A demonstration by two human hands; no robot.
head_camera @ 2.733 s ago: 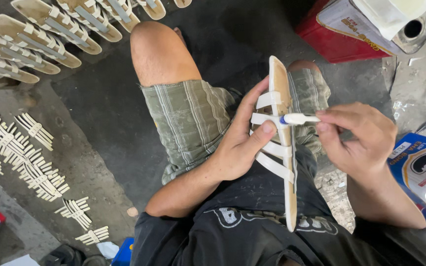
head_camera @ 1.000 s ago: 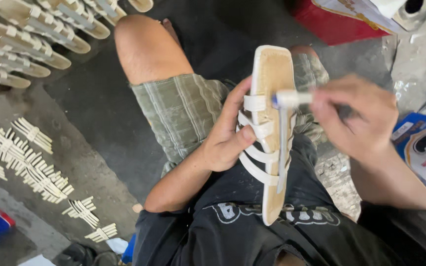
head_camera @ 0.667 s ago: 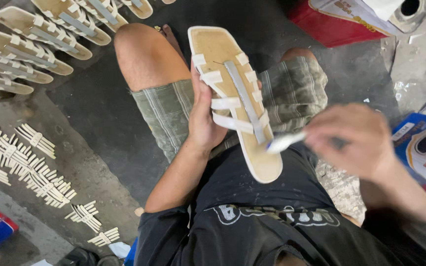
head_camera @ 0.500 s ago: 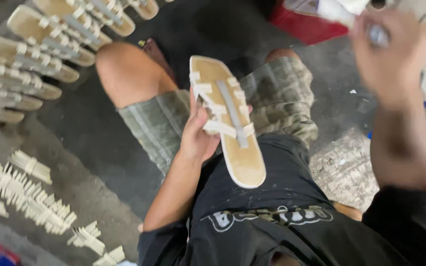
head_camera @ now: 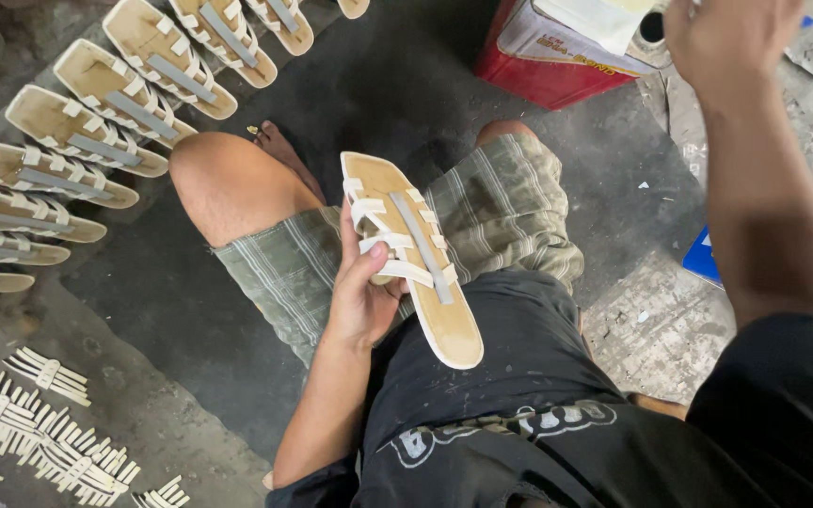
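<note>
My left hand [head_camera: 361,303] grips a tan sandal sole [head_camera: 451,325] with white cross straps and a grey centre strip, holding it face up over my lap, thumb hooked on the straps. My right hand [head_camera: 731,42] is raised at the top right edge, above a red can [head_camera: 557,71], and is far from the sandal. Its fingers run out of the frame, so what it holds is hidden.
A row of several finished strapped soles [head_camera: 96,103] lies on the floor at the upper left. Bundles of loose white straps [head_camera: 39,442] lie at the lower left. A blue flat item [head_camera: 708,261] sits on the concrete at the right.
The sandal turned from edge-on to face up in my left hand and settled lower on my lap. My right hand, which held a small brush at the straps, swung up and away to the top right.
</note>
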